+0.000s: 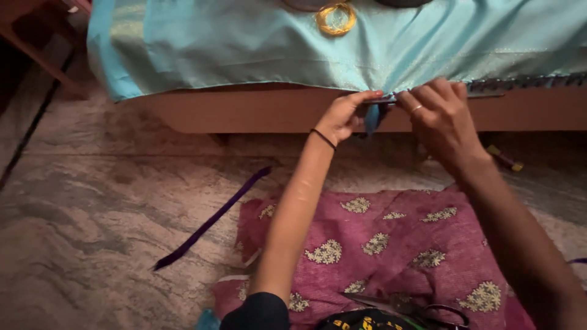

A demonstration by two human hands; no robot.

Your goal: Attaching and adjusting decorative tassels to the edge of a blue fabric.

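Observation:
A light blue cloth (244, 43) lies spread over a low wooden bed frame (257, 110), its hem hanging at the front edge. My left hand (343, 116), with a black band on the wrist, pinches the hem. My right hand (437, 113), wearing a ring, grips the same hem just to the right, where a row of dark tassels (526, 82) runs along the edge. Between both hands a small blue and dark tuft (373, 116) hangs down.
A yellow bangle (335, 18) rests on the cloth. A purple ribbon (211, 220) lies on the marbled floor. A magenta fabric with pale flower motifs (391, 244) covers my lap, with scissors (416, 308) near the bottom edge. A small dark stick with a yellow tip (504, 160) lies at right.

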